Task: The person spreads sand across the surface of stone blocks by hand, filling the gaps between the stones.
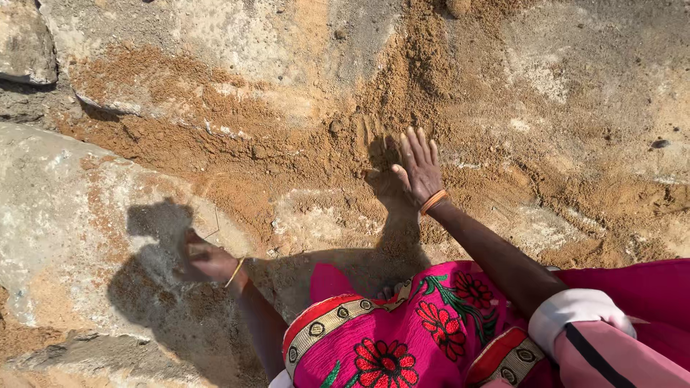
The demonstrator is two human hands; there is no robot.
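My right hand (418,167) lies flat, fingers spread, on loose orange-brown sand (316,154) that covers a rough stone surface. An orange bangle sits on that wrist. Finger tracks mark the sand just left of the fingertips. My left hand (206,259) rests on a pale flat rock (65,215) at the lower left, partly in my own shadow, with a thin yellow bangle on the wrist; its fingers look bent against the stone and hold nothing I can see.
Large pale rocks (180,43) lie at the top, with a dark gap at the far left. Sand spreads across the middle and right (596,208). My bright pink flowered cloth (402,338) fills the bottom edge.
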